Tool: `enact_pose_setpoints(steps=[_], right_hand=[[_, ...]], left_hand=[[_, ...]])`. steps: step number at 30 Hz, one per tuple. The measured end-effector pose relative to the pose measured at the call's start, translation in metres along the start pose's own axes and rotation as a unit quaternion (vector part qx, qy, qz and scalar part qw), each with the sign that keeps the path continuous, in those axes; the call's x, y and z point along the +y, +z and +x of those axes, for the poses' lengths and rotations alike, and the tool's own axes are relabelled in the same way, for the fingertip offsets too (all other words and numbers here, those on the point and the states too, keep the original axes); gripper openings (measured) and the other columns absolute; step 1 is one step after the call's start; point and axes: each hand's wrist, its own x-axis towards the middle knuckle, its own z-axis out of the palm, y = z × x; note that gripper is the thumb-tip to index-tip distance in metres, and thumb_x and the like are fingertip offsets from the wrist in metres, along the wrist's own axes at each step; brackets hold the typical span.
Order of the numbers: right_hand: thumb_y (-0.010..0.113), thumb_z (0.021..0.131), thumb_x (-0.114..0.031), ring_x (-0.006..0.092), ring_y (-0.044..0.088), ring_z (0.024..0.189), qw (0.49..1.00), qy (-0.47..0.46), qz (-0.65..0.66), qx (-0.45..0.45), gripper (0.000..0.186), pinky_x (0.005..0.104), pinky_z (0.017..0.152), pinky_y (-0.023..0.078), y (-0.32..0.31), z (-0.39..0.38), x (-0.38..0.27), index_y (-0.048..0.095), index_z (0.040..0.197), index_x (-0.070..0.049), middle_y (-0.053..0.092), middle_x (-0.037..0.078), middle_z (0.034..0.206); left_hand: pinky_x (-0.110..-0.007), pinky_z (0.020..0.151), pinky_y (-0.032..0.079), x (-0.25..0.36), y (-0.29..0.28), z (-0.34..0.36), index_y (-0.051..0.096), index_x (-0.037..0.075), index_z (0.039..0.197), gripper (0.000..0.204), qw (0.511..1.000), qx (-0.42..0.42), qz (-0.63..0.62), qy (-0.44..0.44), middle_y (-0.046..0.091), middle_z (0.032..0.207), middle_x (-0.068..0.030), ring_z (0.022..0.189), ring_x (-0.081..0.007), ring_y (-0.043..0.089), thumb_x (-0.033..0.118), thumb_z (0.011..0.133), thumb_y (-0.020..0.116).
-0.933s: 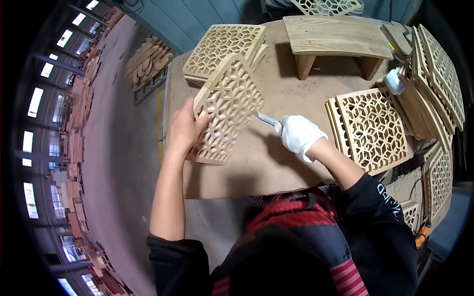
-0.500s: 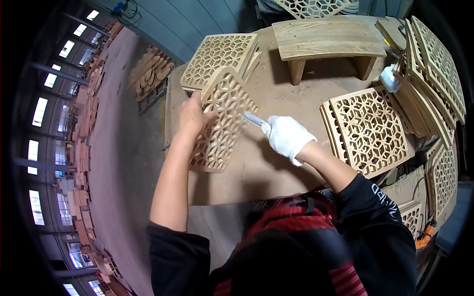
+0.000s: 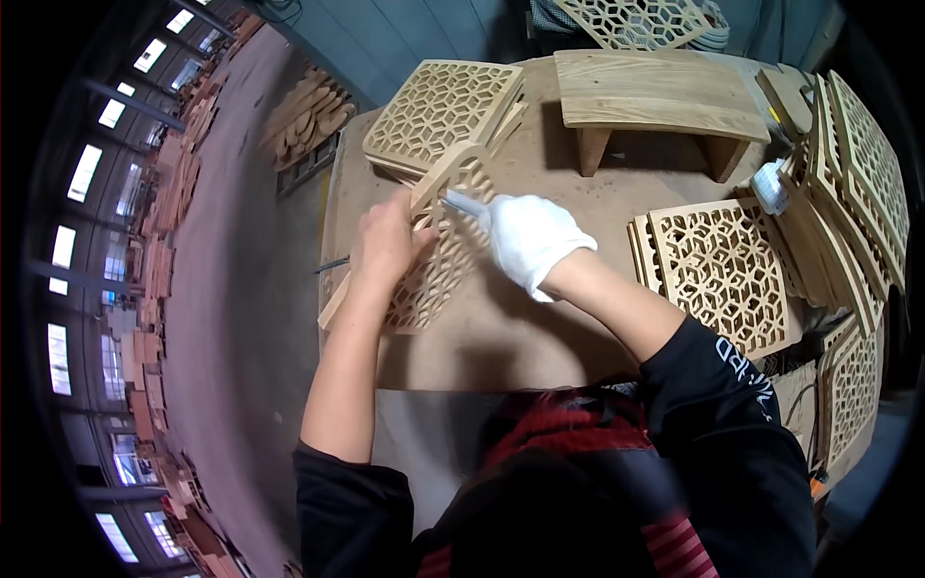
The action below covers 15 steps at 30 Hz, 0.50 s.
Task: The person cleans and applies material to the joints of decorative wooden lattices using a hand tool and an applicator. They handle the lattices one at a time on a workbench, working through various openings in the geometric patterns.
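Now holds tool (image 3: 465, 203) farther across lattice panel (image 3: 447, 255), perhaps touching, in gloved right fingers (image 3: 501, 223); grips panel with left fingers (image 3: 422, 240), near stacked panels (image 3: 441, 111).

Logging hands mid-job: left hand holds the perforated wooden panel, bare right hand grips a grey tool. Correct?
The right hand isn't bare: the head view shows a white glove on it. The left hand does hold the panel, and the right grips a grey tool.

Glaring windows (image 3: 85, 173) at left, dark fisheye-curved edges.
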Motion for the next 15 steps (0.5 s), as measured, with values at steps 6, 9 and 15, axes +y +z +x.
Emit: enact_pose_setpoints(steps=[6, 9, 15], right_hand=[[0.054, 0.095, -0.019, 0.0369, 0.070, 0.096, 0.995, -0.031, -0.094, 0.007, 0.026, 0.0451, 0.084, 0.056, 0.024, 0.048, -0.023, 0.070, 0.110, -0.004, 0.072, 0.020, 0.102], [0.054, 0.095, -0.020, 0.0364, 0.070, 0.097, 0.994, 0.020, -0.106, -0.016, 0.026, 0.0446, 0.084, 0.055, 0.023, 0.050, -0.026, 0.071, 0.106, -0.005, 0.072, 0.019, 0.105], [0.052, 0.095, -0.020, 0.0361, 0.069, 0.098, 0.995, 0.016, -0.082, 0.052, 0.025, 0.0444, 0.084, 0.055, 0.046, 0.049, -0.030, 0.071, 0.105, -0.006, 0.071, 0.020, 0.106]], left_hand=[[-0.053, 0.081, 0.053, 0.011, 0.000, -0.011, 0.057, 0.003, 0.111, 0.042, 0.999, -0.006, 0.021, 0.033, 0.070, 0.091, -0.0241, 0.092, -0.0454, 0.066, 0.021, 0.079, 0.080], [-0.053, 0.080, 0.049, 0.007, 0.001, 0.002, 0.056, 0.003, 0.099, 0.040, 0.999, -0.001, -0.019, 0.028, 0.068, 0.095, -0.0245, 0.094, -0.0460, 0.064, 0.022, 0.077, 0.083], [-0.053, 0.081, 0.050, -0.017, -0.003, 0.001, 0.056, 0.003, 0.104, 0.043, 0.999, 0.001, -0.033, 0.025, 0.068, 0.097, -0.0252, 0.098, -0.0451, 0.064, 0.022, 0.077, 0.083]])
